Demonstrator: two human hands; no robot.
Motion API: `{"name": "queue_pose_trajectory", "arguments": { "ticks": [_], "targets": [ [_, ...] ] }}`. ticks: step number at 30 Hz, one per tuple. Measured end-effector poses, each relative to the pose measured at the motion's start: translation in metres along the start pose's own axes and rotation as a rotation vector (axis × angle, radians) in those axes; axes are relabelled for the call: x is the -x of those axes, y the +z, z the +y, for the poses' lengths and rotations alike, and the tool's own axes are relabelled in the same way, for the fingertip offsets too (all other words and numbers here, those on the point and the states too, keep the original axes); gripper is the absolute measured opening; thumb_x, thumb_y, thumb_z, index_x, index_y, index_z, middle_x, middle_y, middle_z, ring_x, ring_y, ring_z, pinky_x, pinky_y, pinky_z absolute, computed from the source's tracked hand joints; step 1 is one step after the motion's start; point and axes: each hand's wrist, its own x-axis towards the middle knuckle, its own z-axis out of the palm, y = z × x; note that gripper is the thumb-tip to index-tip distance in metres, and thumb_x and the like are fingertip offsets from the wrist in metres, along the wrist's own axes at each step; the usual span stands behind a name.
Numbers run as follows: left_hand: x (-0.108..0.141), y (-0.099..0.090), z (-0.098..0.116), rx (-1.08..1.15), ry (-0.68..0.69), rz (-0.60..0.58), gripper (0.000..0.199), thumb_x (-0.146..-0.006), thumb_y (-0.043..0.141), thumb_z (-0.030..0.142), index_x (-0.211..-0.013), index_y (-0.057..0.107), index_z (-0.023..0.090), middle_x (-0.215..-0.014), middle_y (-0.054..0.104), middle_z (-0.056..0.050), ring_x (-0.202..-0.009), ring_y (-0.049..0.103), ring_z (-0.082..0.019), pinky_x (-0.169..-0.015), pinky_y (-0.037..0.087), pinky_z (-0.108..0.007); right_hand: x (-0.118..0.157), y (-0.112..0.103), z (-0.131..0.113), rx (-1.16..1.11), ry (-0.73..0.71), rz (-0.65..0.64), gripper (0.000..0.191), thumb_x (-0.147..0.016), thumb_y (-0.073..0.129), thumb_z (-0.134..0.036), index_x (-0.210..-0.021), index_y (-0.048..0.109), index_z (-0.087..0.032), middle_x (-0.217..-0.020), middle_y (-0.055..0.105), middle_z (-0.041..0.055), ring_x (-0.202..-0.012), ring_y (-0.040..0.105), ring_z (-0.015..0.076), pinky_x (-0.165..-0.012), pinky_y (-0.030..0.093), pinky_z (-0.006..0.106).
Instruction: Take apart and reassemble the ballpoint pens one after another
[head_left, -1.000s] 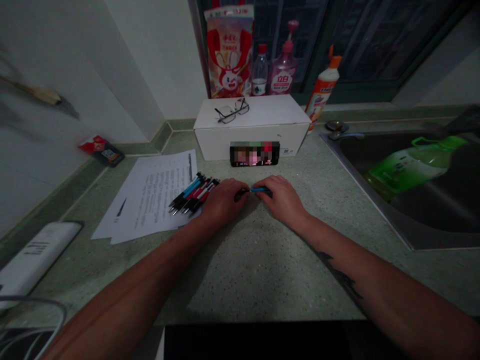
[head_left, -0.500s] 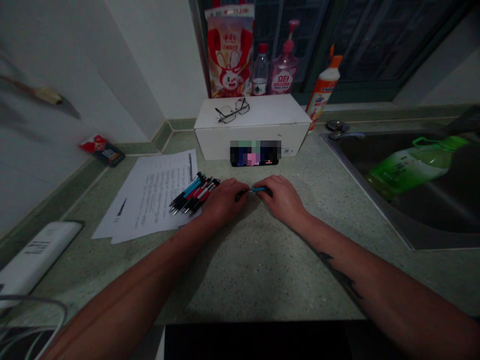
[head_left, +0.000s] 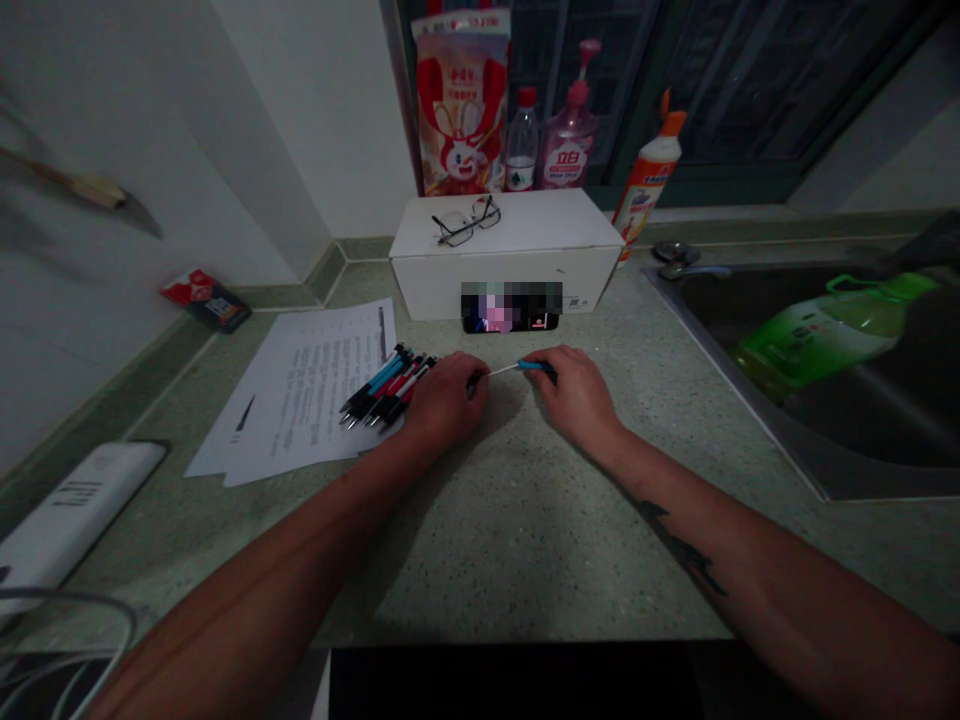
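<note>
My left hand (head_left: pixel 442 400) is closed on the dark front part (head_left: pixel 474 379) of a pen, just above the counter. My right hand (head_left: pixel 576 392) pinches the pen's blue barrel (head_left: pixel 531 365), whose far end is dark. Between the two parts stretches a thin pale refill (head_left: pixel 504 370), bridging the gap from one hand to the other. Left of my left hand, a bunch of pens (head_left: pixel 384 385) in black, blue, red and white lies on printed sheets (head_left: pixel 300 385). Much of each pen part is hidden by my fingers.
A phone (head_left: pixel 480 326) leans against a white box (head_left: pixel 427 285) with glasses (head_left: pixel 470 222) on top. Bottles and a red bag (head_left: pixel 461 110) stand behind. The sink (head_left: pixel 825 440) at right holds a green jug (head_left: pixel 825 335). A white power bank-like block (head_left: pixel 82 510) lies left.
My hands have drawn apart, the right one moving slightly right and away from me. The blue barrel has slid away from the dark front part, baring more of the pale refill.
</note>
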Motion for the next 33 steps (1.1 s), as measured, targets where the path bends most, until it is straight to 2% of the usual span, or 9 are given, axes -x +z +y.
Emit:
{"name": "queue_pose_trajectory", "arguments": {
  "ticks": [4,13,25,33],
  "targets": [
    [-0.001,-0.002,0.001,0.005,-0.043,0.020,0.010,-0.095,0.056,0.021,-0.093,0.066,0.021,-0.099,0.072,-0.008,-0.090,0.065,-0.024,-0.083,0.051,-0.038,0.000,-0.001,-0.001,0.043,-0.002,-0.009,0.025,-0.099,0.054,-0.021,-0.107,0.077,-0.022,-0.106,0.075,0.0125,-0.103,0.065,0.0315,-0.092,0.048,0.050],
    [-0.001,0.002,-0.002,-0.020,-0.030,0.045,0.011,-0.094,0.056,0.020,-0.093,0.067,0.020,-0.097,0.072,-0.009,-0.090,0.065,-0.024,-0.082,0.050,-0.038,0.002,-0.002,-0.007,0.206,-0.134,-0.103,0.031,-0.097,0.051,-0.012,-0.111,0.077,-0.022,-0.107,0.075,0.0104,-0.105,0.064,0.0294,-0.094,0.044,0.046],
    [-0.001,0.000,0.004,-0.107,-0.041,-0.043,0.010,-0.095,0.058,0.019,-0.096,0.068,0.019,-0.099,0.072,-0.009,-0.092,0.066,-0.024,-0.084,0.052,-0.038,0.003,-0.005,-0.009,0.240,-0.224,-0.140,0.040,-0.093,0.049,-0.003,-0.112,0.078,-0.024,-0.108,0.074,0.0078,-0.105,0.060,0.0270,-0.098,0.040,0.043],
    [-0.001,-0.001,0.005,-0.156,-0.036,-0.084,0.011,-0.095,0.058,0.018,-0.097,0.069,0.020,-0.101,0.072,-0.009,-0.096,0.066,-0.025,-0.085,0.052,-0.038,0.003,-0.005,-0.011,0.261,-0.228,-0.128,0.037,-0.094,0.052,-0.003,-0.111,0.079,-0.022,-0.108,0.074,0.0083,-0.106,0.060,0.0282,-0.098,0.041,0.044]
  ]
}}
